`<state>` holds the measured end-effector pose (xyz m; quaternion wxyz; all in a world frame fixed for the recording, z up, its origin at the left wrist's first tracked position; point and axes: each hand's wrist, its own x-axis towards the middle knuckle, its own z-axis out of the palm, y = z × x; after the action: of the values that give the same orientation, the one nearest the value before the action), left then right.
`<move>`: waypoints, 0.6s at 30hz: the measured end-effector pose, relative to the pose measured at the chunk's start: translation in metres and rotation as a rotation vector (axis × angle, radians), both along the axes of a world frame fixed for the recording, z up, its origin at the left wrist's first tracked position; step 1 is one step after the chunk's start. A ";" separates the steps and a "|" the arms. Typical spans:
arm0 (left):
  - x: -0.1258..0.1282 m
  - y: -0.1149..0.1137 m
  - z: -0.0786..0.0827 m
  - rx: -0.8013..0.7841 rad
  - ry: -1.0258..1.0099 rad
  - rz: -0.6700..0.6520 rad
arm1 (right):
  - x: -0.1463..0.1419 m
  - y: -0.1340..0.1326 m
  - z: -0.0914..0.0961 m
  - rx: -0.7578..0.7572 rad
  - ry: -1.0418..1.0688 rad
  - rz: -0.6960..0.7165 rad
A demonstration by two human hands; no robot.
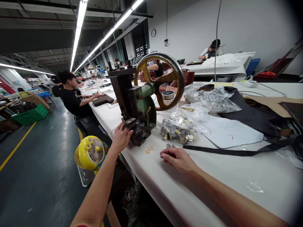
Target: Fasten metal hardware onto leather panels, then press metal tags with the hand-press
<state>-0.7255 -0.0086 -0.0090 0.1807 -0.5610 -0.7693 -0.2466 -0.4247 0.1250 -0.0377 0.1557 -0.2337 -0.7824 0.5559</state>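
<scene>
A hand press with a green and dark metal body [143, 102] and a big yellow-spoked handwheel [178, 75] stands at the table edge. My left hand [121, 137] is at its lower jaws [137, 127], thumb and fingers closed against the metal; whatever they grip is hidden. Over the tabletop, right of the press, my right hand [177, 157] is closed with its fingertips pinched together, and I cannot make out what is in them. Small shiny metal pieces [172, 145] lie just behind it. A small tan flat piece [149, 149] rests between my hands.
A clear plastic bag of metal fittings [181, 126] sits right of the press, beside a white sheet [232, 132] and a black strap [220, 151]. At the left table edge is a yellow fan [92, 153]. A co-worker in black [71, 97] sits farther along the table.
</scene>
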 end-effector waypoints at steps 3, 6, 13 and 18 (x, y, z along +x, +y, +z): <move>-0.001 0.001 0.000 0.009 -0.036 -0.042 | 0.003 -0.008 -0.005 -0.015 -0.011 -0.014; 0.005 0.001 -0.013 0.096 -0.125 -0.030 | 0.001 -0.006 0.010 0.034 -0.015 -0.028; 0.020 0.009 -0.055 0.404 -0.425 0.088 | -0.077 0.122 0.224 1.064 0.338 -0.502; 0.021 0.007 -0.052 0.399 -0.462 0.091 | -0.130 0.182 0.264 1.005 0.125 -0.748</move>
<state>-0.7048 -0.0021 -0.0610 0.1182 -0.4084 -0.7508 -0.5055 -0.5543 0.3073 0.2260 0.4759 -0.3570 -0.8028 0.0405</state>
